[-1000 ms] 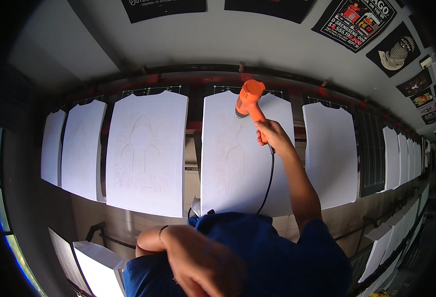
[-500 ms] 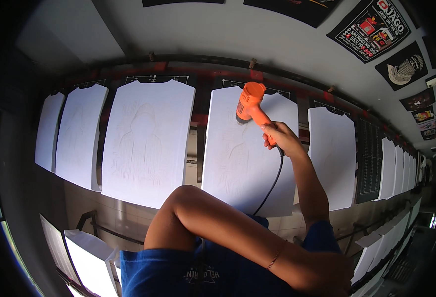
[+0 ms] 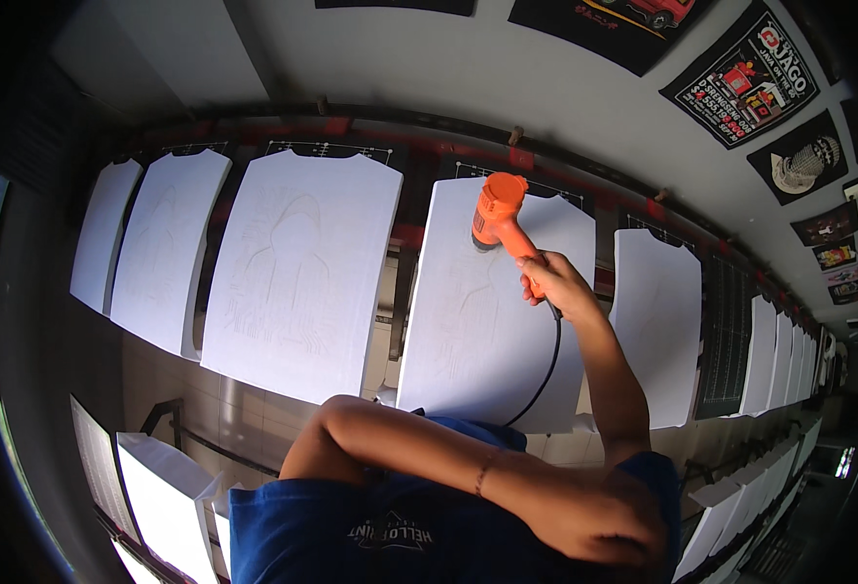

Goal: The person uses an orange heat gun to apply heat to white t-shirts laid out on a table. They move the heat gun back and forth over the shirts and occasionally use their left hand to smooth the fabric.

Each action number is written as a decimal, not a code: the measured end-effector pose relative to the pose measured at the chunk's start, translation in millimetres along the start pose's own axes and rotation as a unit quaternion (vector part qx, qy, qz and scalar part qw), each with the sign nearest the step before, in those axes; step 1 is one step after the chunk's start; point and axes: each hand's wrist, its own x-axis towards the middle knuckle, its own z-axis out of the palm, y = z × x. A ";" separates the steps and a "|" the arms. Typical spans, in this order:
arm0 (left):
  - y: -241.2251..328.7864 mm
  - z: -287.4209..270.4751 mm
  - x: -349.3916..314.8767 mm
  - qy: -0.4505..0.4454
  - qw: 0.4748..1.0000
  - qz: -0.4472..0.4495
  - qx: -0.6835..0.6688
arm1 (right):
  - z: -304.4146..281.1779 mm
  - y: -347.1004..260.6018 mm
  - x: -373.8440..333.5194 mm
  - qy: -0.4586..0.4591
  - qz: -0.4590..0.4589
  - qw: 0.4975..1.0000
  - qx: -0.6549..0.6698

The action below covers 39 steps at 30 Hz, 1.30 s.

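My right hand is wrapped round the handle of an orange heat gun. Its dark nozzle points down at a white shirt stretched flat on a board, close above the cloth; the gap is hard to judge. A faint line print shows on that shirt, partly in shadow. From the handle a black cord runs down toward my body. My left arm is folded across my front, and my left hand lies by my right upper arm, away from the shirts. Its fingers cannot be made out clearly.
To the left, another white shirt bears a faint hooded-figure outline; more boards with shirts continue both ways. A dark bare board stands farther right. Behind runs a dark rail below a wall with posters. More shirt-covered boards are at lower left.
The view has shifted, so the shirts and wall sit slightly lower. The heat gun stays over the same shirt in my right hand. My left arm remains folded, slightly lower in view.
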 end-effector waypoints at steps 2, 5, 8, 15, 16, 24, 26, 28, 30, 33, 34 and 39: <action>-4.2 -43.0 -29.4 -0.041 0.980 -0.168 0.102 | 1.2 -0.2 6.6 -0.011 0.000 1.000 0.005; -7.1 -99.8 -97.5 0.101 0.884 -0.258 0.377 | 6.2 1.2 17.2 -0.014 -0.004 0.999 0.049; -2.9 -128.2 -186.7 0.269 0.757 -0.342 0.488 | 14.2 2.5 27.0 -0.029 -0.042 0.998 0.031; 32.9 -119.2 -332.6 0.521 0.538 -0.395 0.532 | 21.6 -1.1 42.3 0.018 -0.038 0.997 0.072; 35.5 -118.1 -341.0 0.529 0.516 -0.398 0.544 | 22.0 -2.9 41.3 0.033 -0.034 0.996 0.073; 11.2 -138.7 -329.2 0.372 0.484 -0.385 0.692 | 23.6 0.4 -0.8 0.066 0.009 0.997 0.045; -4.1 -156.9 -331.4 0.307 0.478 -0.388 0.726 | 23.0 2.4 -11.1 0.026 0.030 0.997 0.069; -14.1 -182.0 -331.1 0.258 0.455 -0.423 0.740 | 29.4 6.5 -14.9 0.005 0.017 0.997 0.074; -17.1 -204.4 -326.2 0.218 0.432 -0.454 0.748 | 42.0 10.0 -15.4 0.004 -0.003 0.998 0.056; -18.9 -230.5 -321.5 0.174 0.401 -0.484 0.758 | 45.3 10.5 -16.7 -0.005 0.020 0.998 0.056; -20.5 -235.0 -323.0 0.178 0.397 -0.479 0.762 | 47.2 10.1 -18.1 -0.009 0.015 0.998 0.055; -23.1 -239.8 -312.5 0.180 0.372 -0.495 0.765 | 46.8 6.8 -25.0 -0.035 0.017 0.998 0.043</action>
